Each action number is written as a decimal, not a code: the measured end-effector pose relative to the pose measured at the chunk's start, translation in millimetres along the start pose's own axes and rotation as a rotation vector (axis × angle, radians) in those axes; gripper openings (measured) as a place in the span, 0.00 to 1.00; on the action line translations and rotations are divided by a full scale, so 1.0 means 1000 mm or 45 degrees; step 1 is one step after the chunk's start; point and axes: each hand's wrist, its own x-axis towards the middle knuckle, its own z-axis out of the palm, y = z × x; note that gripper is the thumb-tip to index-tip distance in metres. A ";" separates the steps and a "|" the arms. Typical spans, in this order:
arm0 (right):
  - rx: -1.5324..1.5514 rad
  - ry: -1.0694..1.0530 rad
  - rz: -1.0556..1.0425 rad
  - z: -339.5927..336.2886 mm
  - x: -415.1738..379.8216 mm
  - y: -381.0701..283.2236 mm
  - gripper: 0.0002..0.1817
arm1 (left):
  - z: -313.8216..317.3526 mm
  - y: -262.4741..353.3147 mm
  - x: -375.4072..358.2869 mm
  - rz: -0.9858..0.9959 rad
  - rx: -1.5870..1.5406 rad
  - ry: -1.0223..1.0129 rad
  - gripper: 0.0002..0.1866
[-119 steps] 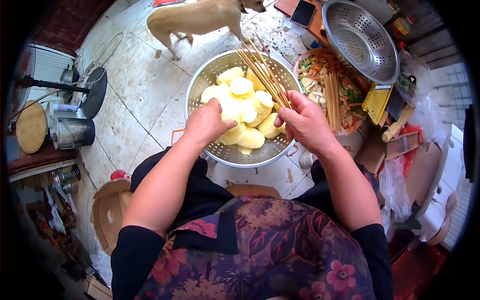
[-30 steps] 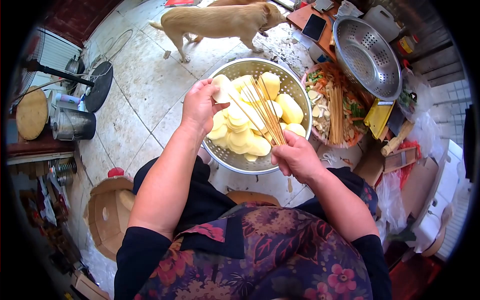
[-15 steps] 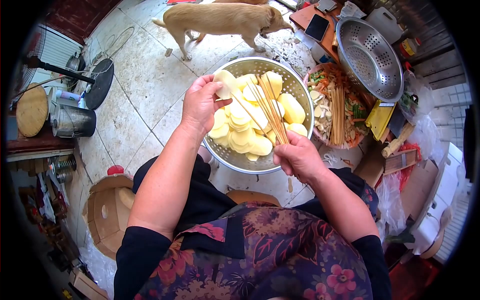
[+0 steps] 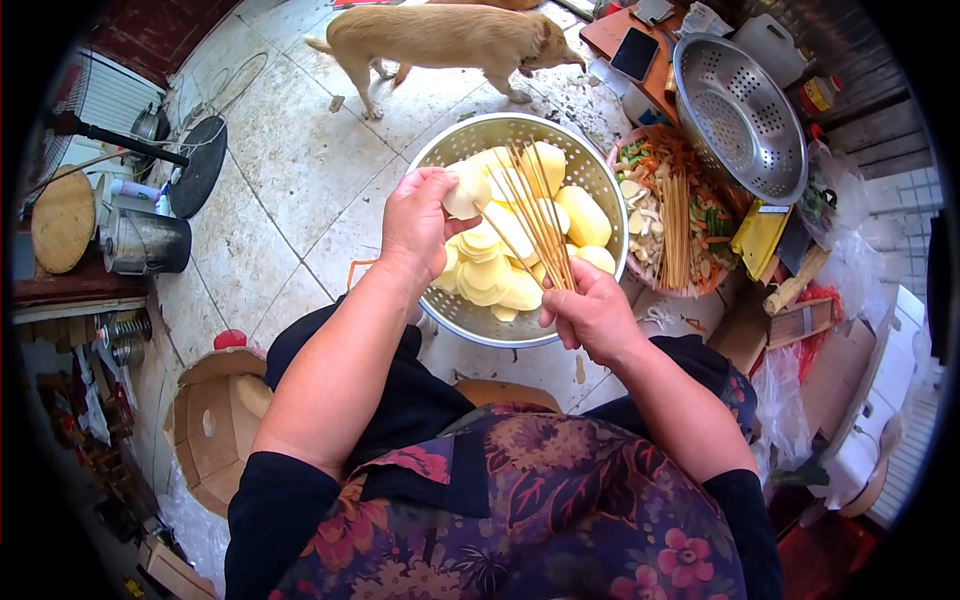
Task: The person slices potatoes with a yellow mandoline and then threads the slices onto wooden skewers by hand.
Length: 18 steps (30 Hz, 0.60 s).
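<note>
My left hand [image 4: 415, 222] pinches a round pale potato slice [image 4: 466, 192] over the left part of a metal colander [image 4: 600, 180]. One skewer's tip is at the slice's lower right edge; whether it has gone in I cannot tell. In my right hand [image 4: 592, 312] a fanned bundle of thin wooden skewers [image 4: 548, 245] is gripped at its lower end, the tips pointing up and away. Beneath both hands the colander holds several potato slices [image 4: 484, 278] and whole peeled potatoes [image 4: 583, 215].
Right of the colander, a basin [image 4: 612, 160] of cut vegetables bears more skewers [image 4: 675, 235]. An empty colander [image 4: 745, 120] leans beyond it, near a phone [image 4: 634, 54]. A dog [image 4: 440, 42] stands ahead. A cardboard box [image 4: 205, 440] lies at lower left.
My left hand has moved right and slightly down with the slice, closer to the skewers. My right hand has shifted slightly left, still gripping the bundle.
</note>
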 end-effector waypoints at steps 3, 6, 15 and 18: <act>0.009 -0.008 -0.028 0.003 -0.002 0.001 0.07 | 0.003 0.004 -0.003 0.020 0.020 0.062 0.08; 0.024 0.004 -0.030 0.004 -0.002 0.004 0.07 | -0.002 0.003 0.000 0.007 -0.017 -0.008 0.08; 0.047 0.061 -0.059 0.003 0.004 0.006 0.08 | 0.003 -0.009 -0.008 -0.339 0.123 -0.238 0.11; 0.054 0.086 -0.089 0.001 0.009 0.006 0.09 | 0.008 -0.011 -0.011 -0.335 0.141 -0.261 0.10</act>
